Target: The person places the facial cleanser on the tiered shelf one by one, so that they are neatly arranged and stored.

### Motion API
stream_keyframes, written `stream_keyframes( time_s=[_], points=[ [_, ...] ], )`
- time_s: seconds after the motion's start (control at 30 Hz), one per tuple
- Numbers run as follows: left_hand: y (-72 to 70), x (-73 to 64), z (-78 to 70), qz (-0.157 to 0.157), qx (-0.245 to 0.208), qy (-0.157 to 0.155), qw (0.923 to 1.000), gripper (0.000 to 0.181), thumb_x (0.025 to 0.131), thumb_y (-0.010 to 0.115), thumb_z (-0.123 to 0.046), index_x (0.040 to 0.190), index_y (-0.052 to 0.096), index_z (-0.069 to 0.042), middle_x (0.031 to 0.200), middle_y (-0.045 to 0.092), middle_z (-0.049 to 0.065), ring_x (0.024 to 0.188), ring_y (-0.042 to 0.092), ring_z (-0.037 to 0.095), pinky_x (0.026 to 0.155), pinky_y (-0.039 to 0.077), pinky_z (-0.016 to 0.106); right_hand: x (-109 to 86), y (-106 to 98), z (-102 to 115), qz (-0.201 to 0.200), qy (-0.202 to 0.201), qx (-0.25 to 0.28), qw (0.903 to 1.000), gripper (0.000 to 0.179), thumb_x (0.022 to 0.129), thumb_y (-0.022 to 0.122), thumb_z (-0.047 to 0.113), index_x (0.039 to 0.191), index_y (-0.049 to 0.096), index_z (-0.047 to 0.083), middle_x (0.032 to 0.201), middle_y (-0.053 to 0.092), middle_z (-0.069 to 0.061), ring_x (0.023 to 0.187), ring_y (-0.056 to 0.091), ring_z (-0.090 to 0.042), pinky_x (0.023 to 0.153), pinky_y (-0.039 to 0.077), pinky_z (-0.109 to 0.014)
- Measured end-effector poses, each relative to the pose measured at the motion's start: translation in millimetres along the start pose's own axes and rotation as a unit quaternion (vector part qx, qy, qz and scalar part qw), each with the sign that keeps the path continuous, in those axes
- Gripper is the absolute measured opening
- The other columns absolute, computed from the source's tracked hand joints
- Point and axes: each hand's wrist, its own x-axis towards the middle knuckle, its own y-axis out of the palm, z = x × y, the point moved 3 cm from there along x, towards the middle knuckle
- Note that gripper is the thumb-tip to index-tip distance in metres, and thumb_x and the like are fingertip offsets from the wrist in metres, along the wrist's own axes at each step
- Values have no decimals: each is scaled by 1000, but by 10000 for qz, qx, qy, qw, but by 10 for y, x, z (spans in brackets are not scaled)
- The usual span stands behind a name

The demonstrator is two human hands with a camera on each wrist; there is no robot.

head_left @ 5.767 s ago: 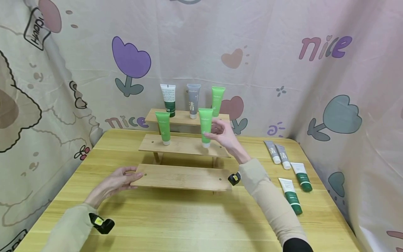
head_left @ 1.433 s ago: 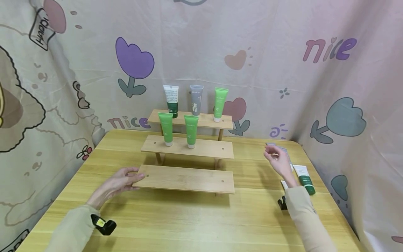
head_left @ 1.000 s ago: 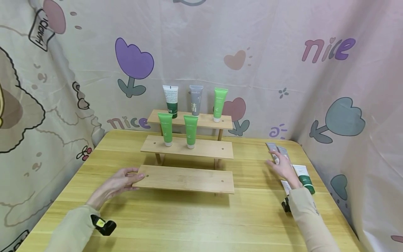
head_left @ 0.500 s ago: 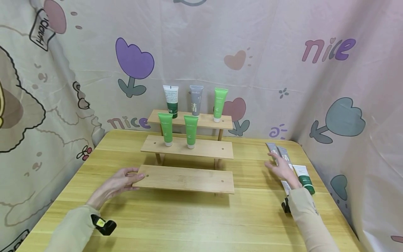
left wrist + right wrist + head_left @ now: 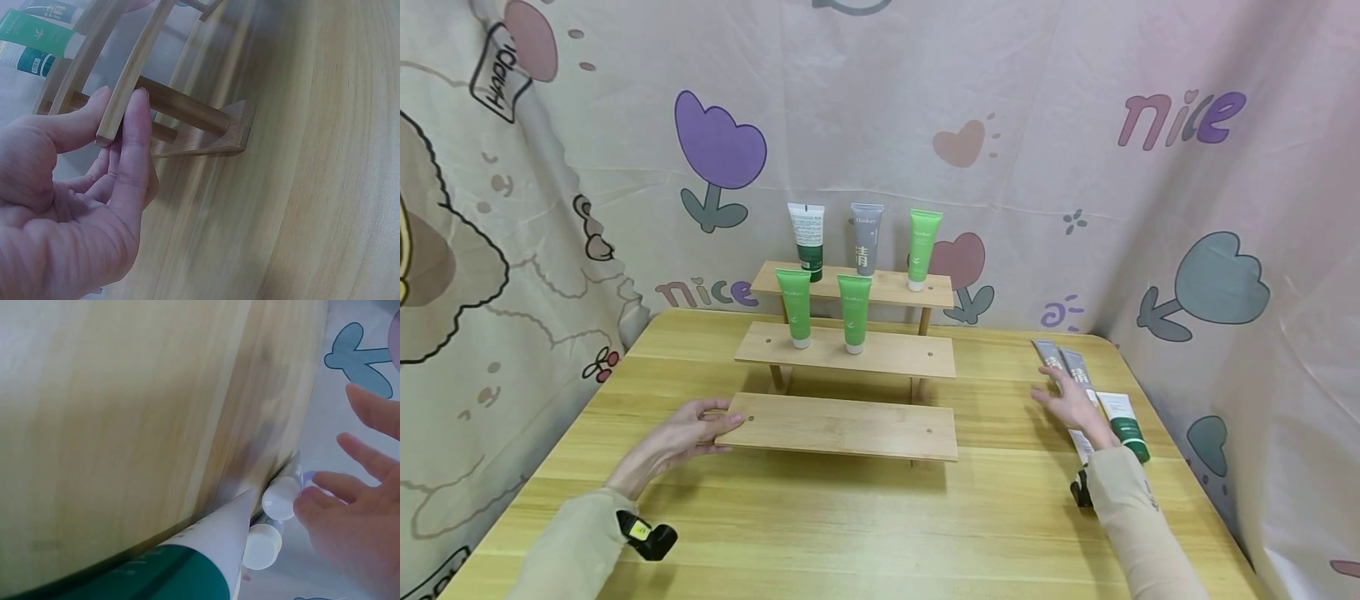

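Note:
My left hand [image 5: 681,433] pinches the left end of the lowest shelf [image 5: 842,427] of a three-tier wooden stand, thumb on top and fingers beneath, as the left wrist view shows. At the right, my right hand [image 5: 1075,404] hovers with spread fingers, holding nothing, near two grey tubes [image 5: 1075,367] lying side by side. In the right wrist view their white caps [image 5: 279,499] are close to the fingertips. A white-and-green tube [image 5: 1123,421] lies beside the hand; another [image 5: 1081,446] is partly hidden under the wrist.
Two green tubes [image 5: 854,308] stand on the middle shelf [image 5: 895,354], left and centre. On the top shelf [image 5: 891,286] stand a white-and-green tube [image 5: 807,237], a grey tube [image 5: 867,237] and a green tube [image 5: 923,246]. A patterned curtain [image 5: 1015,167] hangs behind the table.
The right hand let go of the second green tube, which now stands nearer the middle shelf's centre, and moved right to the lying tubes. Its fingers have since spread. The left hand kept its grip.

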Motion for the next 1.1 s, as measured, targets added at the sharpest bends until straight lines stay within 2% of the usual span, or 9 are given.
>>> stream_keyframes(
  time_s=[0.27,0.5,0.6,0.7,0.83,0.97,1.1],
  points=[
    [4,-4,-1,38,-3,24,10000,81,104,56,-22,149,4,21,150,28,44,126,56,25,101,59,40,-11,-41,-42,32,263,45,9996,61,101,58,17,148,33,-13,152,29,-41,140,26,-60,117,26,-72],
    [7,-6,-3,54,17,30,10000,80,104,56,-22,149,5,21,149,31,43,122,58,18,100,60,38,-11,-63,-80,220,511,-24,9985,64,101,57,20,150,29,-11,154,21,-44,140,24,-62,116,26,-74],
    [8,-8,-5,55,6,30,10000,81,104,56,-22,149,4,21,150,30,43,121,57,17,100,60,39,-12,-70,-78,231,487,-138,9985,64,101,58,20,149,30,-11,153,24,-44,139,27,-62,116,28,-73],
    [14,-8,-8,64,-12,24,10000,81,105,55,-22,149,3,21,151,26,45,125,55,21,102,59,41,-16,-74,-77,245,403,-253,9986,64,100,59,19,148,31,-12,151,29,-43,136,33,-61,114,33,-72],
    [19,-8,-14,75,2,26,10000,81,105,55,-22,149,3,22,151,24,46,130,52,28,103,58,43,-14,-62,-113,315,324,-392,9982,66,100,58,19,151,29,-12,153,28,-42,137,33,-61,114,33,-72],
    [22,-11,-19,75,2,49,10000,80,105,55,-21,149,3,22,150,26,45,125,55,22,103,58,42,-18,-45,-126,388,265,-449,9979,68,100,58,18,151,27,-14,156,22,-40,141,25,-60,118,26,-70],
    [27,-15,-17,54,-47,53,10000,80,104,56,-22,149,4,22,149,30,44,117,58,13,101,59,40,-30,-40,-94,414,179,-454,9979,65,99,58,18,150,31,-13,156,22,-39,141,25,-60,118,25,-69]
  ],
)
